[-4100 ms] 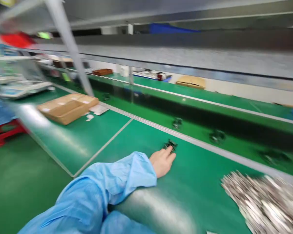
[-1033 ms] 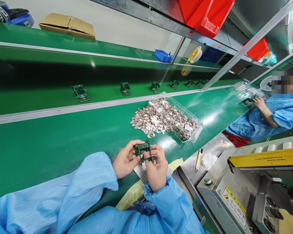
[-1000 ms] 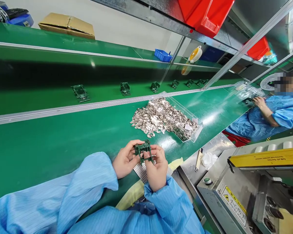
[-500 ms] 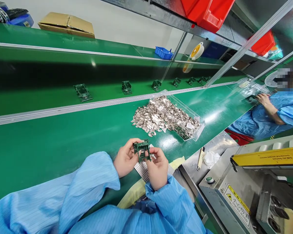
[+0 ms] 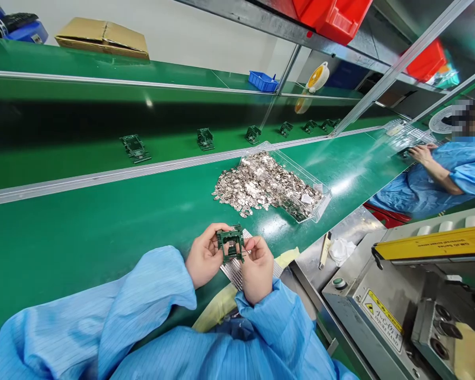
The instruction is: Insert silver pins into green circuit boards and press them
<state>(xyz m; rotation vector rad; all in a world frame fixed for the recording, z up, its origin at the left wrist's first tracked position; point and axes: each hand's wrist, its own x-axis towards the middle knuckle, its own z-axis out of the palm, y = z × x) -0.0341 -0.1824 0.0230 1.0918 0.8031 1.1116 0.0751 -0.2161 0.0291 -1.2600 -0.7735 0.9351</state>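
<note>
Between my two hands is a green circuit board frame point(image 5: 231, 244), square with an open middle. My left hand point(image 5: 204, 256) grips its left side, thumb in front and fingers behind. My right hand point(image 5: 258, 268) is closed at the board's right edge, the thumb and forefinger pinched there; whether a small part is also between them I cannot make out. Beneath the hands lies a ribbed silvery strip pack point(image 5: 233, 273). Just beyond, a heap of small metal pieces point(image 5: 241, 187) spills from a clear plastic tray point(image 5: 320, 207) lying on the green bench point(image 5: 103, 227).
Several green circuit boards point(image 5: 135, 148) stand in a row along the back ledge. To the right are a metal machine point(image 5: 364, 295) with a yellow bar point(image 5: 431, 248), a cutter knife point(image 5: 325, 250) and white tissue point(image 5: 342, 254). A co-worker in blue point(image 5: 431, 174) sits farther right.
My right hand's fingers have drawn slightly back to the right from the board's opening to its edge. My left hand keeps its hold. The view has shifted slightly.
</note>
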